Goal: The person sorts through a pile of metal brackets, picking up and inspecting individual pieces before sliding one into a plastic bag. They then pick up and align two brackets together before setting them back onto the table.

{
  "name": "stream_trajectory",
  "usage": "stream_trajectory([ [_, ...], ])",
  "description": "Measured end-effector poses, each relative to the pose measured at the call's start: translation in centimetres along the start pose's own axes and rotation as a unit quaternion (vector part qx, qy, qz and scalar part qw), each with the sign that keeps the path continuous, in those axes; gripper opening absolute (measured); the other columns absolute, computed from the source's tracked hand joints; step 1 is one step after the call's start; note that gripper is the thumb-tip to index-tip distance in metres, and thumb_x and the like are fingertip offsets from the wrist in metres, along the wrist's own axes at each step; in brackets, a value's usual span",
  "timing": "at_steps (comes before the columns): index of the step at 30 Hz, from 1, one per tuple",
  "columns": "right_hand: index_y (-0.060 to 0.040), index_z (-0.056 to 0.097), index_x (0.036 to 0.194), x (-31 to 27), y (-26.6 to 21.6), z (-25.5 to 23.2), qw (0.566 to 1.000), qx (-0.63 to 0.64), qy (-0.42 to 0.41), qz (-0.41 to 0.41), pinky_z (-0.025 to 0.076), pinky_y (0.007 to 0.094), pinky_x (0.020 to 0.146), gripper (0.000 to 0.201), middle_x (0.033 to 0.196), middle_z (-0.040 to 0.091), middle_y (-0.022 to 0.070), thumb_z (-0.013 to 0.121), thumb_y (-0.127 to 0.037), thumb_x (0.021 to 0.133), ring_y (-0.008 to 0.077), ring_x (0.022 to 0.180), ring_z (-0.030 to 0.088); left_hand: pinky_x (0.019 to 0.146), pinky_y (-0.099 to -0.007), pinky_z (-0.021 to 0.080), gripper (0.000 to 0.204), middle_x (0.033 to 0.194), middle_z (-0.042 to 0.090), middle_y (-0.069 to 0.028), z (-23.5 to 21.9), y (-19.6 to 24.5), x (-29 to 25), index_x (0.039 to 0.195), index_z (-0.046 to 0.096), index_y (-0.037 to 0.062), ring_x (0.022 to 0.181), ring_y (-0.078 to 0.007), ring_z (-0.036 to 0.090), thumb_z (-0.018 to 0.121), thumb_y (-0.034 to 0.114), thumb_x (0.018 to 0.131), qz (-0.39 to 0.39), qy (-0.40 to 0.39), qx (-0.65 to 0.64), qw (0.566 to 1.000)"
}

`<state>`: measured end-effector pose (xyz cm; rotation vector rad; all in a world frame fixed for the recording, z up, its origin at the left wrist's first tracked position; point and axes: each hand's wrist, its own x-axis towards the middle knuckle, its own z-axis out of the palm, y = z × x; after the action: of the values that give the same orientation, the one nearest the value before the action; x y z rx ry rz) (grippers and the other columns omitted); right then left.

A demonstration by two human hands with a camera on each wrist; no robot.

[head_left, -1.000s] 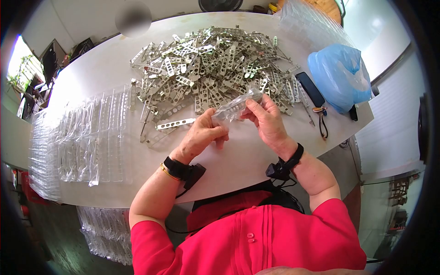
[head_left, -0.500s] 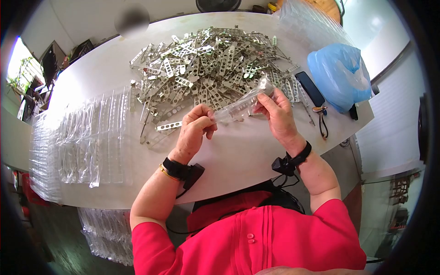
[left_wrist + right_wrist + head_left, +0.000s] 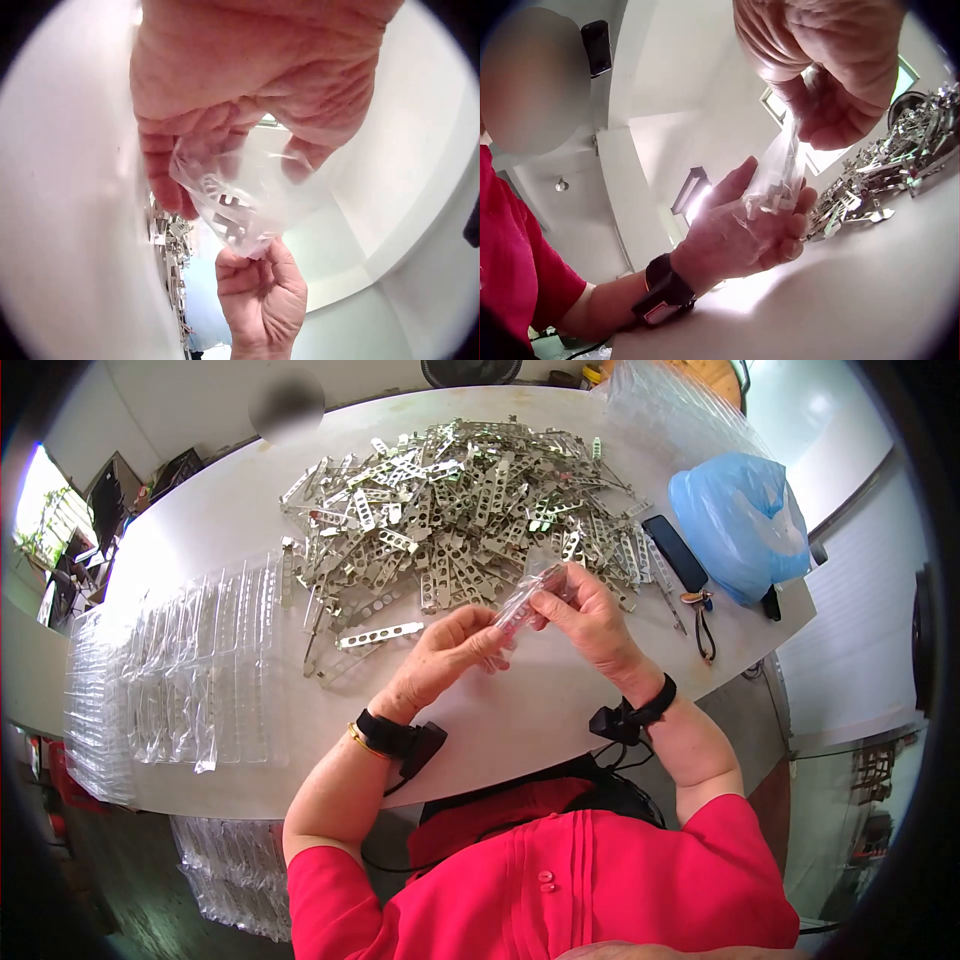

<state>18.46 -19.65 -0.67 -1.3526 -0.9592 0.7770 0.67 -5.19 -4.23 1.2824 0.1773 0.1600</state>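
A clear plastic bag (image 3: 516, 606) with perforated metal brackets (image 3: 231, 216) inside is held between both hands above the table's front half. My right hand (image 3: 590, 622) pinches one end of the bag between thumb and fingers. At the other end, my left hand (image 3: 440, 662) has its thumb on one side of the plastic and its fingers on the other. The left wrist view shows the film spread between them, the slotted metal showing through. Beyond the hands rises a large heap of similar brackets (image 3: 455, 510). One single bracket (image 3: 380, 635) lies beside the left hand.
Clear plastic packs (image 3: 190, 670) are laid out in rows on the left. To the right are a black phone (image 3: 676, 554), a small tool with a dark loop (image 3: 697, 600) and a blue plastic bag (image 3: 735, 525). Clear plastic sleeves (image 3: 685, 420) lie at the back right.
The bag was stretched out between the hands half a second ago. The right hand has since moved left and the left hand right, so they are closer together, with the bag tilted more steeply.
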Motion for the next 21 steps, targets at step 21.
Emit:
stream_trajectory([
  [21, -0.0013, 0.058, 0.12, 0.3, -0.7, -0.5, 0.997, 0.042, -0.06, 0.026, 0.053, 0.0245, 0.081, 0.024, 0.104, 0.068, 0.0037, 0.063, -0.009, 0.098, 0.0087, 0.092, 0.064, 0.059, -0.0209, 0.04, 0.017, 0.081, 0.057, 0.0026, 0.2, -0.3, 0.2, 0.103, 0.059, 0.005, 0.067, -0.0051, 0.048, 0.054, 0.021, 0.104, 0.013, 0.059, 0.068, 0.996],
])
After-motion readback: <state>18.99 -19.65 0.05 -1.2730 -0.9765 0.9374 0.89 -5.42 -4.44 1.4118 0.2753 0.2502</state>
